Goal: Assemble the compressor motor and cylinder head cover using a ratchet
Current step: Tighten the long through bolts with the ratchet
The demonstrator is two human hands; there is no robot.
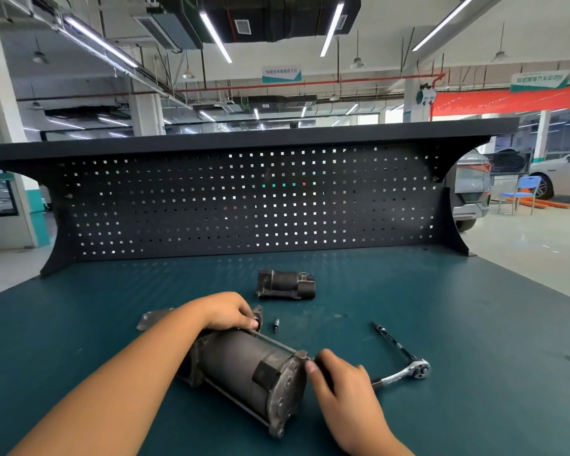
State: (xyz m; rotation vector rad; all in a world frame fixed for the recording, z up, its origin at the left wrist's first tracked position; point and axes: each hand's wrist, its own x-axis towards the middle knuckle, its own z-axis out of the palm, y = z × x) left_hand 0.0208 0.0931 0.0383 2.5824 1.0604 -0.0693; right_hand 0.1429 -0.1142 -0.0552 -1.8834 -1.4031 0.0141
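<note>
A dark cylindrical compressor motor point(241, 366) lies on its side on the green bench top point(441, 307). My left hand point(229, 312) grips its far end, fingers curled over a small cover piece. A long through-bolt runs along the top of the housing. At the near end cap, my right hand point(338, 380) pinches the head of that bolt between thumb and fingers. A ratchet point(405, 370) with a long extension lies on the bench to the right, untouched. A loose bolt point(276, 324) lies just beyond the motor.
A second dark cylinder part point(285, 284) lies further back at bench centre. A flat grey metal plate point(152, 319) pokes out behind my left forearm. A black pegboard point(244, 199) walls the bench's far edge. Cars and a blue chair stand off right.
</note>
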